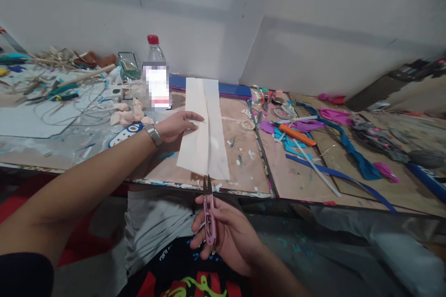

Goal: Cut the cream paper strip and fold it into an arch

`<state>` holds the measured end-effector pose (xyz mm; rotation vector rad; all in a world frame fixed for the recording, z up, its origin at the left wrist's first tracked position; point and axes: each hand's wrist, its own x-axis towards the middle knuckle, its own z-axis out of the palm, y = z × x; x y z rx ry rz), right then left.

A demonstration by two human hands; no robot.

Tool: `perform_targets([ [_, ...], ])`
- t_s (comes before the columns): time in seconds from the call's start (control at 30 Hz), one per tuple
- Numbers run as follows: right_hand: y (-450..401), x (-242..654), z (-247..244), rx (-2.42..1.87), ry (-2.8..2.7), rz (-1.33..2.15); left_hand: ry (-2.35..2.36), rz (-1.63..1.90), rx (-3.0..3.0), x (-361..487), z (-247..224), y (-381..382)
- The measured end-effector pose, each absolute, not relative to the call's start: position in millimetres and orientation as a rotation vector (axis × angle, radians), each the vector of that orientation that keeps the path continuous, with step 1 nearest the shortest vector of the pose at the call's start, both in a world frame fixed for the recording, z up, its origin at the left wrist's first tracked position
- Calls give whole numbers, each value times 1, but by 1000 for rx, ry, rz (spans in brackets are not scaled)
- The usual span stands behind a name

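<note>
Down at the bottom left, a dark sleeve (26, 271) sits right under the lens, its bare forearm running up to a silver watch (152, 135). And look at the left hand (174, 127): thumb and fingers apart, resting on a pale sheet (218, 134) lying at the table's near edge, a raised edge running lengthwise along its middle!

Over to the right hand (230, 227), fingers closed around pink snips (210, 229), the two blades slightly parted, tips pointing up at the sheet's near end; whether they touch it, I can't tell.

Behind, a long blue bar (237, 91) lies against the wall side, a phone (156, 86) stands before a red-capped bottle (153, 40), and off right rests an orange cutter (296, 134).
</note>
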<state>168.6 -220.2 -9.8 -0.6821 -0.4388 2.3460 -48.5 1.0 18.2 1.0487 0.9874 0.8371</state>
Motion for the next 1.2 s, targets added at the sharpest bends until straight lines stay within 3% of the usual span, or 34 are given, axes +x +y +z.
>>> perform_targets([
  [1.2, -214, 163, -8, -623, -527, 2294, 999, 815, 1101, -48, 16, 0],
])
